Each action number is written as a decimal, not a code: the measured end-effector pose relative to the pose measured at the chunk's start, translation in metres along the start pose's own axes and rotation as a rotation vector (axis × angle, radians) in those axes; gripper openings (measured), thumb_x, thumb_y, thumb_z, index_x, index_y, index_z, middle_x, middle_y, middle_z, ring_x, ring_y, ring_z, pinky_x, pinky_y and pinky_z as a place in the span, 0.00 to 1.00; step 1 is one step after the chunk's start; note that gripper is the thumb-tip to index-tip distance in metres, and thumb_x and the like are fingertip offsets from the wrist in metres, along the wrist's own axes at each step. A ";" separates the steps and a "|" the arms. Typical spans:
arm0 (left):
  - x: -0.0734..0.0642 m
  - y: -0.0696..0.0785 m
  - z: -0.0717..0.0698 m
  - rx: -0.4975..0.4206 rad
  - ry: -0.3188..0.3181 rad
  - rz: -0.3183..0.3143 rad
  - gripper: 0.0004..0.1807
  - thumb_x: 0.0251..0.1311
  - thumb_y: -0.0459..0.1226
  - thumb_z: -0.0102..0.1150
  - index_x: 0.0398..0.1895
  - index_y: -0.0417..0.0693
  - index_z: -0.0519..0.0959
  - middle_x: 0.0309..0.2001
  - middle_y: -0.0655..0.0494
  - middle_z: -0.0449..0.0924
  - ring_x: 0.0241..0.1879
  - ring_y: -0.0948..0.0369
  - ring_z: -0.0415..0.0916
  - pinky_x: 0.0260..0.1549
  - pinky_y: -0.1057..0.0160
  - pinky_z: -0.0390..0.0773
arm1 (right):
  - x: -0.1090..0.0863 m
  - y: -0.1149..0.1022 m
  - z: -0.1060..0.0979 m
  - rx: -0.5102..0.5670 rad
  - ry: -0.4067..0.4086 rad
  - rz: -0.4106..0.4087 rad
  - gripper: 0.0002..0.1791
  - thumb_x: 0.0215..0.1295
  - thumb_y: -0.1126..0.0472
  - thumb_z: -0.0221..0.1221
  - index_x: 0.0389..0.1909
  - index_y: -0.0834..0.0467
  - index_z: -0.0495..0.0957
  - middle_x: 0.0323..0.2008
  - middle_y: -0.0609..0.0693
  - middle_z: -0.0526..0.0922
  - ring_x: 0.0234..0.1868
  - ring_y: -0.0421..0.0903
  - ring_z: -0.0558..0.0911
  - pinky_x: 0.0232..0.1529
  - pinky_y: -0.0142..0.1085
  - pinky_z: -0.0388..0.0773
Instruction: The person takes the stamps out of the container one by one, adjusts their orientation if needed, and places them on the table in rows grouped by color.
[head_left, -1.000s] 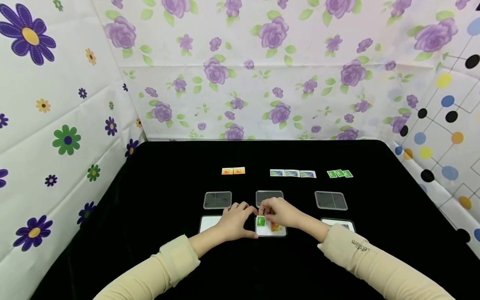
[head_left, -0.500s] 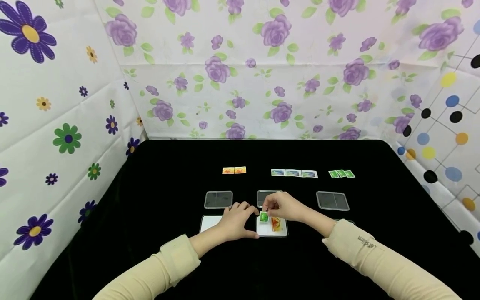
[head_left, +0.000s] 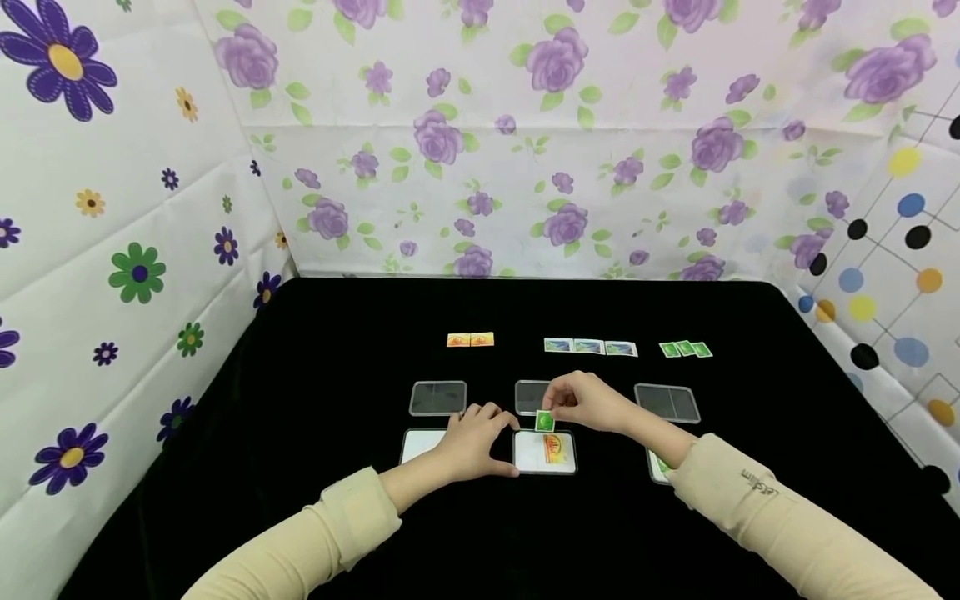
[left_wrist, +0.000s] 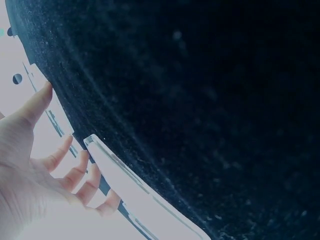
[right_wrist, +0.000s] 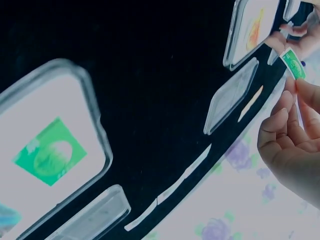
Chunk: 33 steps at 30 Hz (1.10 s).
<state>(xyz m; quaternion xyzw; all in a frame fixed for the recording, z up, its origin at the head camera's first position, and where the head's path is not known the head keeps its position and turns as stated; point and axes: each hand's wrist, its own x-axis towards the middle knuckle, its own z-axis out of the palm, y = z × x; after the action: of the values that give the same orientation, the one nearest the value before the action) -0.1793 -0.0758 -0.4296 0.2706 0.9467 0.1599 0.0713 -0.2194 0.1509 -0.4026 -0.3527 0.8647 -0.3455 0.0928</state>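
Note:
My right hand (head_left: 588,402) pinches a small green card (head_left: 545,421) between thumb and fingers, over the far edge of the middle shallow clear case (head_left: 527,457). A picture of the green card (right_wrist: 292,64) also shows upright at the fingertips in the right wrist view. Inside the middle case, on its white base, lies an orange-yellow card (head_left: 555,448). My left hand (head_left: 474,442) spreads its fingers and thumb along that case's left side, thumb tip at the near corner and index finger at the far one. It partly covers the left case (head_left: 418,446).
Behind the cases lie three clear lids (head_left: 438,398). Farther back are two orange cards (head_left: 470,340), three blue cards (head_left: 589,346) and three green cards (head_left: 686,349). A right case (head_left: 657,469) with a green card (right_wrist: 50,151) sits partly under my right forearm. Patterned cloth walls surround the black table (head_left: 337,333).
My right hand has lifted the green card off the left part of the middle case and carried it right and away, to the case's far edge. The left hand stays in place.

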 end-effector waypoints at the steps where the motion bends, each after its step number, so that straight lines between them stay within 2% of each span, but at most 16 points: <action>1: 0.000 0.000 0.000 0.001 0.003 0.000 0.32 0.44 0.53 0.71 0.53 0.53 0.74 0.52 0.52 0.73 0.51 0.52 0.69 0.48 0.44 0.68 | -0.001 0.000 -0.002 0.002 0.004 0.000 0.01 0.61 0.68 0.60 0.32 0.62 0.79 0.27 0.50 0.82 0.25 0.40 0.77 0.29 0.28 0.75; 3: 0.000 0.000 0.000 0.003 0.006 -0.004 0.32 0.44 0.53 0.71 0.53 0.53 0.74 0.52 0.53 0.73 0.51 0.52 0.69 0.48 0.45 0.68 | -0.004 0.000 -0.005 0.001 0.013 -0.002 0.01 0.61 0.68 0.60 0.33 0.63 0.78 0.27 0.50 0.82 0.26 0.45 0.78 0.29 0.28 0.75; 9: 0.001 -0.002 0.002 0.012 0.011 -0.010 0.33 0.43 0.54 0.71 0.53 0.54 0.74 0.52 0.53 0.73 0.52 0.53 0.69 0.47 0.46 0.68 | -0.012 0.004 -0.012 -0.001 0.008 0.023 0.02 0.61 0.68 0.59 0.33 0.63 0.78 0.28 0.51 0.83 0.22 0.40 0.75 0.26 0.28 0.72; 15: 0.000 -0.002 0.004 0.004 0.018 0.001 0.33 0.43 0.53 0.71 0.53 0.54 0.73 0.52 0.53 0.73 0.52 0.52 0.69 0.48 0.44 0.68 | -0.020 0.013 -0.023 0.018 0.005 0.031 0.02 0.60 0.70 0.59 0.33 0.62 0.78 0.28 0.52 0.83 0.26 0.53 0.79 0.28 0.29 0.74; 21: 0.000 -0.002 0.004 0.001 0.019 0.003 0.33 0.43 0.53 0.71 0.53 0.53 0.73 0.53 0.52 0.73 0.53 0.52 0.69 0.49 0.44 0.67 | -0.029 0.022 -0.033 -0.007 0.014 0.060 0.02 0.60 0.69 0.61 0.32 0.61 0.77 0.28 0.50 0.83 0.26 0.49 0.79 0.28 0.30 0.74; 26: 0.001 -0.001 0.004 0.006 0.016 0.001 0.33 0.43 0.53 0.71 0.53 0.54 0.73 0.53 0.52 0.73 0.52 0.52 0.69 0.48 0.45 0.67 | -0.037 0.028 -0.043 -0.034 0.031 0.110 0.02 0.59 0.68 0.61 0.32 0.60 0.77 0.28 0.48 0.82 0.27 0.50 0.79 0.29 0.30 0.74; 29: 0.001 -0.002 0.005 0.009 0.016 0.002 0.33 0.44 0.54 0.71 0.53 0.54 0.73 0.53 0.52 0.73 0.52 0.53 0.68 0.47 0.46 0.67 | -0.042 0.032 -0.049 -0.037 0.047 0.107 0.02 0.59 0.70 0.60 0.32 0.61 0.77 0.28 0.50 0.81 0.28 0.50 0.80 0.30 0.30 0.75; 33: 0.001 -0.003 0.005 0.014 0.017 0.000 0.33 0.44 0.54 0.71 0.53 0.54 0.73 0.52 0.53 0.72 0.52 0.52 0.68 0.47 0.46 0.67 | -0.048 0.037 -0.057 -0.025 0.053 0.088 0.03 0.60 0.72 0.59 0.33 0.62 0.76 0.29 0.54 0.81 0.29 0.45 0.79 0.31 0.30 0.75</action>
<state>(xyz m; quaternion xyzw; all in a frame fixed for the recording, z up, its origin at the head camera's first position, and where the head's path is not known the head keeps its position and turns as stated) -0.1809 -0.0761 -0.4352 0.2699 0.9483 0.1553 0.0611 -0.2274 0.2326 -0.3890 -0.3060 0.8857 -0.3395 0.0809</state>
